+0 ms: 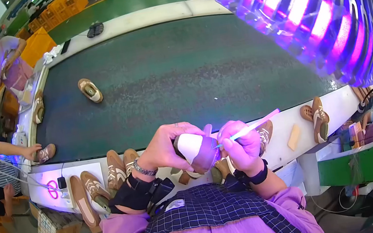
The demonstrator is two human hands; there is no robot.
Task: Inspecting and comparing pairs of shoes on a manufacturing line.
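Above the near edge of the bench, my left hand [163,146] grips a shoe [190,146] with a white patch and a brown part that looks purple under the light. Between the fingers of my right hand [242,145] is a slim pen-like tool [259,122], white with a teal end. Its tip meets or nearly meets the shoe's right side; contact is hard to make out. Brown-and-white sneakers [115,169] stand along the edge left of my hands. One more sneaker [265,134] is partly hidden behind my right hand.
A lamp glowing purple [301,8] hangs at upper right. On the green conveyor belt [164,71] lies a single shoe [90,90]. At left, a co-worker's hand [32,152] touches another shoe [46,153]. Two shoes [319,119] and a tan block [293,137] rest at right.
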